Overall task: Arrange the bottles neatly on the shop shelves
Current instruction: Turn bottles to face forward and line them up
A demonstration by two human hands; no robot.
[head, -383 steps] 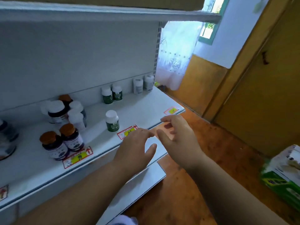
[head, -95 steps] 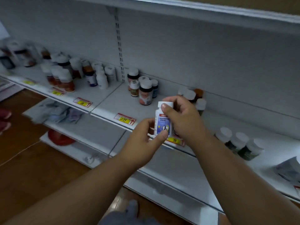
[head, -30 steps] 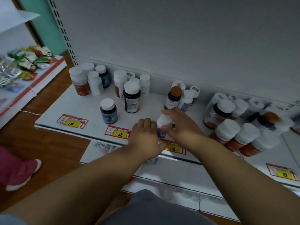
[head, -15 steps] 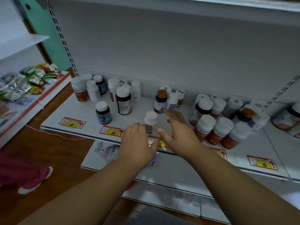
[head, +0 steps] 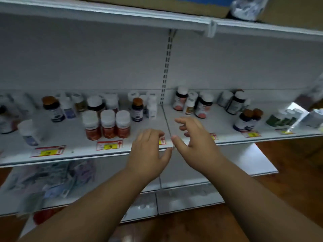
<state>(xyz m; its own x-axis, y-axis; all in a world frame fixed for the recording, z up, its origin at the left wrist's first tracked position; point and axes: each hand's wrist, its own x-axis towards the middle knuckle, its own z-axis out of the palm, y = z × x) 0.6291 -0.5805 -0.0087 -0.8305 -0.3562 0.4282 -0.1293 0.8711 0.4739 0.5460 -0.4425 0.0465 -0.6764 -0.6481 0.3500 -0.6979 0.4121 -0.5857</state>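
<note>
Both hands are seen empty over the front edge of the white shelf point(head: 73, 137): left hand point(head: 148, 151) relaxed with fingers loose, right hand point(head: 195, 138) spread with fingers slightly bent, nothing held by either. Bottles are stood further back, e.g. three white-capped red bottles point(head: 107, 124) in a tight row left of the hands, a brown-capped dark bottle point(head: 137, 109) behind them. Yellow price tags point(head: 109, 145) are stuck along the shelf lip, pretty blurry though
</note>
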